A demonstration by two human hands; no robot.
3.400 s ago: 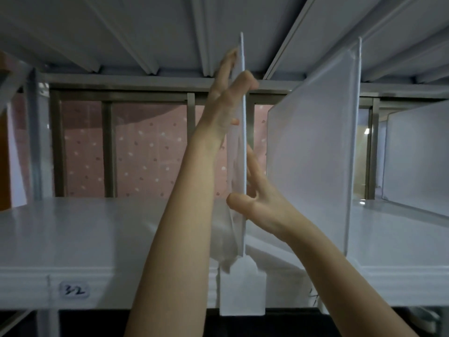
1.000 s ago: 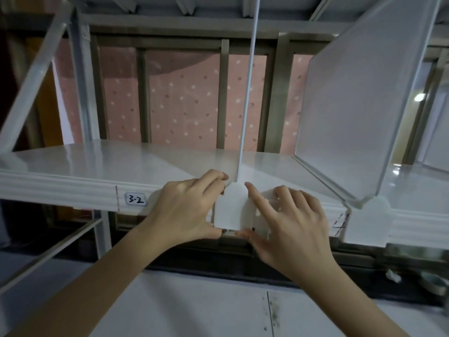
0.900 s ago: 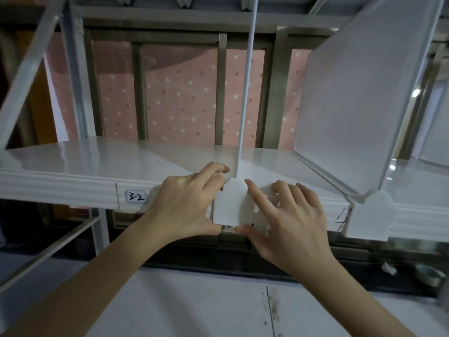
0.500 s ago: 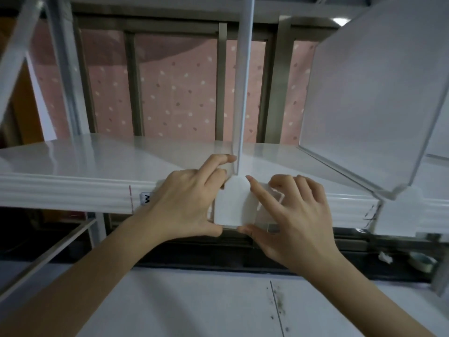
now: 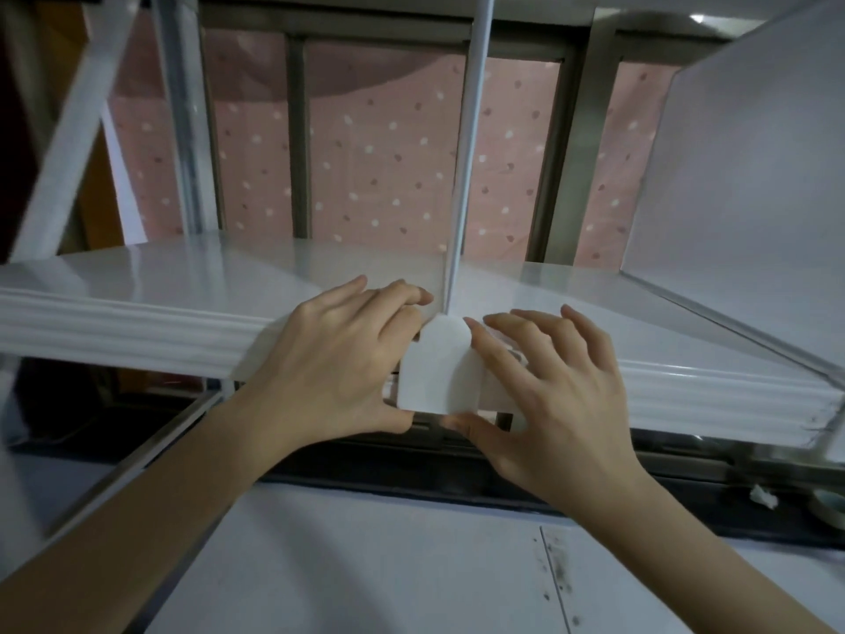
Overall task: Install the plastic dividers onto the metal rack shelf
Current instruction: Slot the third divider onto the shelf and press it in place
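A thin white plastic divider (image 5: 466, 167) stands upright and edge-on on the white metal shelf (image 5: 137, 286). Its flat white front tab (image 5: 434, 368) hangs over the shelf's ribbed front lip. My left hand (image 5: 338, 359) grips the tab's left side, fingers on the shelf top and thumb under the lip. My right hand (image 5: 548, 386) holds the tab's right side the same way, index finger lying along the tab. A second divider (image 5: 740, 176) stands on the shelf to the right.
Grey rack posts (image 5: 183, 121) and a diagonal brace (image 5: 68, 130) rise at the left. A pink dotted curtain (image 5: 379, 144) hangs behind the rack. A lower white shelf (image 5: 366, 565) lies beneath my arms. A roll of tape (image 5: 830, 505) sits at the lower right.
Both hands came down from the divider's upright edge to its front tab at the shelf lip. My view has since shifted closer and leftward, and the fingers have spread a little.
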